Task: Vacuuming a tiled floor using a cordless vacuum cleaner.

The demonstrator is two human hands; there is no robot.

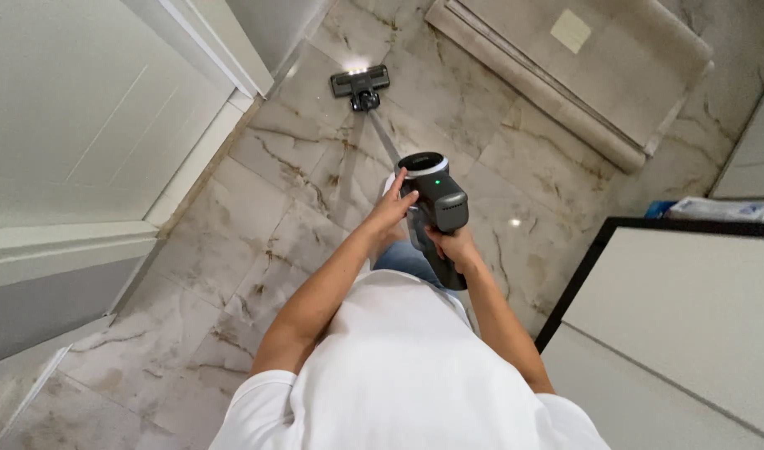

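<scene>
- Across the marble floor (257,208), pale veined tiles run from a white door (90,108) on one side to a rolled-back rug (565,75) on the other; working in straight lanes along the grout lines would likely cover it best.
- Cordless stick vacuum (436,196): its body sits at waist height, the tube slanting down to the lit floor head (360,83) near the door frame. Keeping that head flat seems wise.
- Right hand (455,246) is clamped round the grip.
- Left hand (392,207) rests, fingers spread, against the body's side, not closed.
</scene>
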